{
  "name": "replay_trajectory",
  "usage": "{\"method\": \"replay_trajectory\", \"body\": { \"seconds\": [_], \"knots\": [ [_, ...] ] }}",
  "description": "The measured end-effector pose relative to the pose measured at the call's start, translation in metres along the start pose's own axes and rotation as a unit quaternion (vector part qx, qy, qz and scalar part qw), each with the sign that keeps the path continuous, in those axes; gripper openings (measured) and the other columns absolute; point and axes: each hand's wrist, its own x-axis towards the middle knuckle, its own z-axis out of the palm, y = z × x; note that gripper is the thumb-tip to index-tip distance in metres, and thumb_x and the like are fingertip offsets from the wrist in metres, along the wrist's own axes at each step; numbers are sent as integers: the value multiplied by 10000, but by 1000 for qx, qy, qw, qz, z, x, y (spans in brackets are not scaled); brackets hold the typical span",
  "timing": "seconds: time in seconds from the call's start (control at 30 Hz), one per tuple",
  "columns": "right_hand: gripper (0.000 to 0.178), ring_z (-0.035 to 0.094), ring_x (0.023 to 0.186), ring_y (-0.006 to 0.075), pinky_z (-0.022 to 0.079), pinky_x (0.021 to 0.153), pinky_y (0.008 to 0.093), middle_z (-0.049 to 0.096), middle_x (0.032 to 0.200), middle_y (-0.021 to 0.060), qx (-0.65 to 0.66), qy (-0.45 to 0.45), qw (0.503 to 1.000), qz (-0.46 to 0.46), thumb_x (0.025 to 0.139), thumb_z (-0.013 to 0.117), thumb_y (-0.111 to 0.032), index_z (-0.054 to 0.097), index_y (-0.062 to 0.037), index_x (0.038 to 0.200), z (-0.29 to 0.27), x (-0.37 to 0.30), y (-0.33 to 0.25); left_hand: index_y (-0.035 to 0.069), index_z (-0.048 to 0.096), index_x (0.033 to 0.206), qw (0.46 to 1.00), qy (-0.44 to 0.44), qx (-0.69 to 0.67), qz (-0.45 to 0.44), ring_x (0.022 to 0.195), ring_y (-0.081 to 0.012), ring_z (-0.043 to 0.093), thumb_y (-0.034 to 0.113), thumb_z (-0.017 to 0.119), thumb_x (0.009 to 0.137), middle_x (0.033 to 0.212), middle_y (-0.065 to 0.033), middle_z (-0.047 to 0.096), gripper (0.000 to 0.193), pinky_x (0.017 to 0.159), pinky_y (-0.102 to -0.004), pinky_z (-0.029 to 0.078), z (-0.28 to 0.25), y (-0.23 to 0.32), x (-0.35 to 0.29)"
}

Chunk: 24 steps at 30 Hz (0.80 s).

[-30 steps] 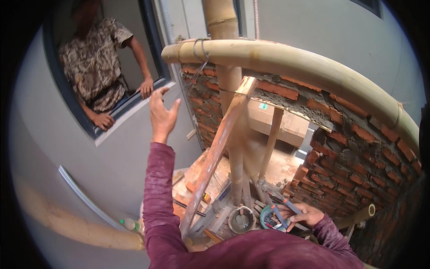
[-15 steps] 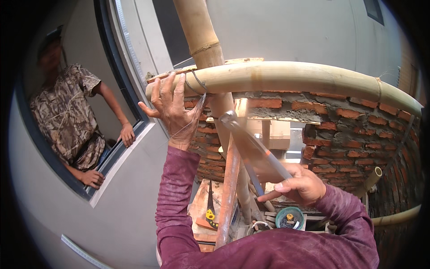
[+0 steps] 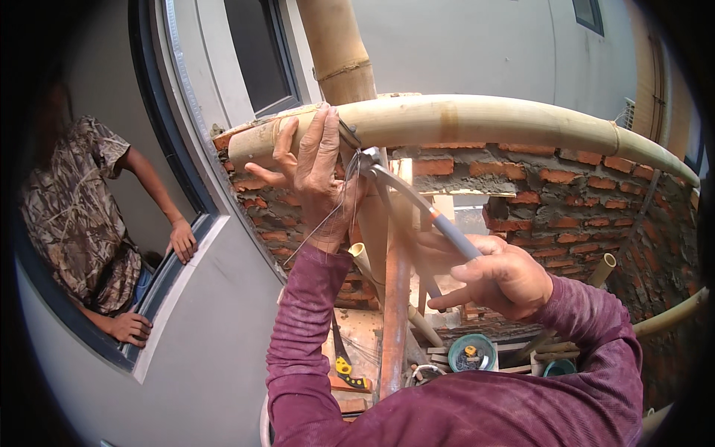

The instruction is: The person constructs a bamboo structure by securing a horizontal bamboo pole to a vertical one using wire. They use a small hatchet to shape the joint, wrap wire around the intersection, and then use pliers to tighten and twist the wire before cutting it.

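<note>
My left hand (image 3: 324,175) lies against a thick bamboo pole (image 3: 462,121), its fingers stretched out and partly spread near the pole's left end. Thin wire (image 3: 348,138) loops around the pole beside those fingers, and loose strands cross the hand toward the wrist. My right hand (image 3: 503,279) grips pincers (image 3: 454,235) with grey handles and orange bands. Their metal head is at the wire, just under the pole and close to my left hand. Motion blurs the lower handle. Behind the crossing stands an upright bamboo post (image 3: 342,56).
A rusty metal bar (image 3: 395,320) slants up before me. Below lie a handsaw (image 3: 344,365) with a yellow-black handle and a green bucket (image 3: 484,346). A brick wall (image 3: 566,216) stands behind. At left, a person in a patterned shirt (image 3: 82,216) leans at a window frame (image 3: 171,272).
The pincers' head has moved left and up to the wire. My left hand's fingers have shifted right along the pole toward the wire loop. The whole view has shifted slightly.
</note>
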Motion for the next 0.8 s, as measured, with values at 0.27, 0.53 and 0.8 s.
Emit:
{"method": "replay_trajectory", "body": {
  "seconds": [0.27,0.53,0.8],
  "knots": [
    [623,402,1261,168,441,969,406,366,1443,32,-7,19,1000,4,856,572,-114,337,-76,1433,11,6,3,247,581,1260,997,7,-76,-16,1324,-224,324,385,718,761,1280,104,574,535,1059,-623,-172,1,-7,0],
    [639,380,1291,165,411,988,443,342,1462,16,54,25,998,0,855,571,-111,318,-85,1441,25,8,4,308,595,1230,998,2,-67,-21,1336,-214,309,519,682,725,1263,135,579,554,1060,-624,-190,2,-12,2],
    [689,325,1306,138,336,1017,471,332,1472,-12,111,26,993,-7,836,562,-85,275,-109,1462,32,9,11,316,570,1258,998,1,-59,-9,1341,-218,298,474,714,726,1275,151,567,573,1072,-617,-167,2,-14,3]
  ]
}}
